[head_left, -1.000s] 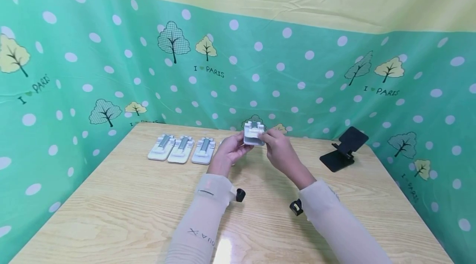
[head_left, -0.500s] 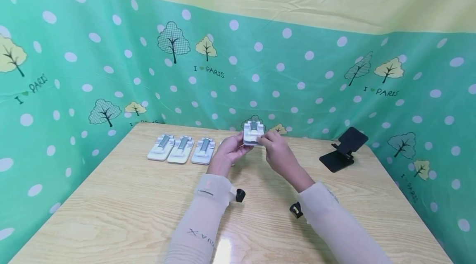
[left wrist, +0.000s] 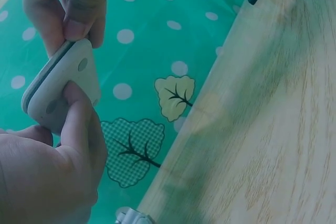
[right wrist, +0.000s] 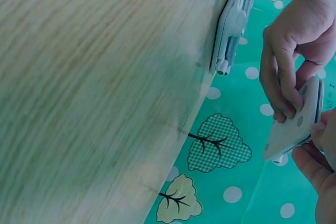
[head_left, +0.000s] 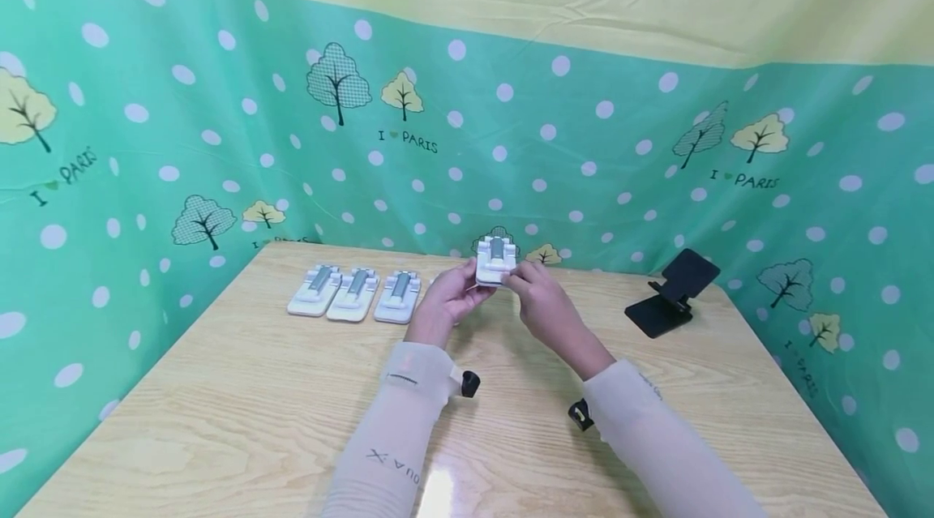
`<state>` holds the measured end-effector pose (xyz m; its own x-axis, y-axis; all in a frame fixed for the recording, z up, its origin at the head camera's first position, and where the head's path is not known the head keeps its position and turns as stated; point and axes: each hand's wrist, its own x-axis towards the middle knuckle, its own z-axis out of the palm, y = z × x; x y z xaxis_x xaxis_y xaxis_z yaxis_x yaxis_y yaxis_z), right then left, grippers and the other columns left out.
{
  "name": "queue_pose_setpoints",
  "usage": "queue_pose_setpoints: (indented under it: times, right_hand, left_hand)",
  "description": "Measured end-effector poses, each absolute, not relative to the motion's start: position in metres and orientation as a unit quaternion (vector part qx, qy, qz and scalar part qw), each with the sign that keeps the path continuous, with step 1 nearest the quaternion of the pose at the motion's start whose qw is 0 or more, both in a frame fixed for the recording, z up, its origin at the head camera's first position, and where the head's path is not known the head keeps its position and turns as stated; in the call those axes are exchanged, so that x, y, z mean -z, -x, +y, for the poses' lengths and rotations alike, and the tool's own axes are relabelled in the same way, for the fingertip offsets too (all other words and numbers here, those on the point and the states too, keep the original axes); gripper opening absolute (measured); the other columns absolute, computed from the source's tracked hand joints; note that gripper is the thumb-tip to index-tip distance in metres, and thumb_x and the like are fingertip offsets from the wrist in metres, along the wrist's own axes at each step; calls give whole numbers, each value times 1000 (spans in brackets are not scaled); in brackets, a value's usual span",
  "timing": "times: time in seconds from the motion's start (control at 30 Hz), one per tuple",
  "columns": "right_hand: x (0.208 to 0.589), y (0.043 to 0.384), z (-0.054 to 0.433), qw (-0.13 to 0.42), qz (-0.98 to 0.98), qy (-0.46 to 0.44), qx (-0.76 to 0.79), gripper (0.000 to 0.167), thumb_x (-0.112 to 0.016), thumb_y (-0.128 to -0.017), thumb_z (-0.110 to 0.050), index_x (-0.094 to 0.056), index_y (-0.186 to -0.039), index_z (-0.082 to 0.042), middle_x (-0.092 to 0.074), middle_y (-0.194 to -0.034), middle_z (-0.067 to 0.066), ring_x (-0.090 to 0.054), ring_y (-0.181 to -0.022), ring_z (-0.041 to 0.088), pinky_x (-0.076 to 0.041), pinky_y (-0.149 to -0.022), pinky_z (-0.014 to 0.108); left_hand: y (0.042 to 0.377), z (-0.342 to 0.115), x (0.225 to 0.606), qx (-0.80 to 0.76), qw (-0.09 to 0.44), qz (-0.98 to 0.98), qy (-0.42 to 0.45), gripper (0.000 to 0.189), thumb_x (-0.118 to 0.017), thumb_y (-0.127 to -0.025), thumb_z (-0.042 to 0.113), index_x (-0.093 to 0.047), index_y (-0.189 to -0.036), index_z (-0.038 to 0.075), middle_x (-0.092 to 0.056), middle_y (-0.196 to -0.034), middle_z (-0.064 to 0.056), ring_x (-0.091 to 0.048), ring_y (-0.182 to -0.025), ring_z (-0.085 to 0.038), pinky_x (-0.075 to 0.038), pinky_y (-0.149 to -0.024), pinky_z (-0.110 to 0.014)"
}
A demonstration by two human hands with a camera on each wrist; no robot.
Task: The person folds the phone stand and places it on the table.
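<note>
A white folding phone stand [head_left: 495, 264] with a grey strip at its hinge is held up above the far part of the table. My left hand [head_left: 451, 295] grips it from the left; in the left wrist view its fingers lie on the flat underside with round pads [left wrist: 82, 64]. My right hand [head_left: 546, 306] pinches the stand's near right edge between thumb and fingers. In the right wrist view the two halves lie close together, with a thin dark line along the edge. Part of the stand is covered by the fingers.
Several matching white stands lie folded in a row on the left, the closest one [head_left: 398, 297] just beside my left hand. An unfolded black phone stand [head_left: 672, 295] stands at the back right. A green patterned curtain [head_left: 584, 137] hangs behind the wooden table [head_left: 241, 413].
The upper part of the white phone stand has folded down against its base under my right fingers, closing the gap seen earlier. My left hand has stayed in place.
</note>
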<state>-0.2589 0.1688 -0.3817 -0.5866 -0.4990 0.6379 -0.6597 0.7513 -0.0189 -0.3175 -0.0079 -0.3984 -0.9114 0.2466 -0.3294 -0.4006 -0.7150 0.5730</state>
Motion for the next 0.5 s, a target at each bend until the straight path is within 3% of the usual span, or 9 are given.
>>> queue_pose_setpoints:
  times: [0.3,0.5]
  right_hand:
    - [385,259,170,309,-881,-338,-119,46,-66,-77,23,-76,-115,-1,-70,-106,13,-63,-97,29,-59,-85,36]
    - [383,259,170,285,-896,-327,-97,39,-69,-83,16,-76,-116,-3,-70,-111,13,-63,-100,29,-59,-87,35]
  left_hand:
    - [317,-6,400,-906,190,369,80,37,-53,-106,14,-54,-140,-3,-55,-143,-26,-59,-127,-34,-56,-100,-38]
    - [319,0,403,-896,206,388,71,39,-65,-101,11,-56,-135,-5,-58,-137,-26,-65,-116,-32,-59,-95,-34]
